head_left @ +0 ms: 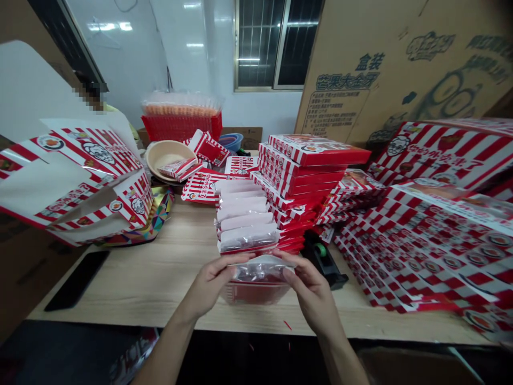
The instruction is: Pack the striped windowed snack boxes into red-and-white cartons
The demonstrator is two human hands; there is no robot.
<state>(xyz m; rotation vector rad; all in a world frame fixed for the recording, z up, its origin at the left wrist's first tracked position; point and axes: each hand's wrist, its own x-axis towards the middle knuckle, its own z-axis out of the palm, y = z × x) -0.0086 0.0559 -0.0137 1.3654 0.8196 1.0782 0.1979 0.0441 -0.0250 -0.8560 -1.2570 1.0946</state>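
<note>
Left hand (210, 283), right hand (315, 291): fingers pinching red-and-clear rectangular plastic packet (256, 291) by top corners, best hold; likely light, slick, floppy.

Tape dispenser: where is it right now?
In the head view, the tape dispenser sits on the table right of centre, just beyond the right hand, between the middle box stack and the larger stack farther right.

Slim bare forearms (170, 345) taper into the left grip (211, 280) and right grip (311, 286), both bare, with slender fingers (230, 260).
</note>
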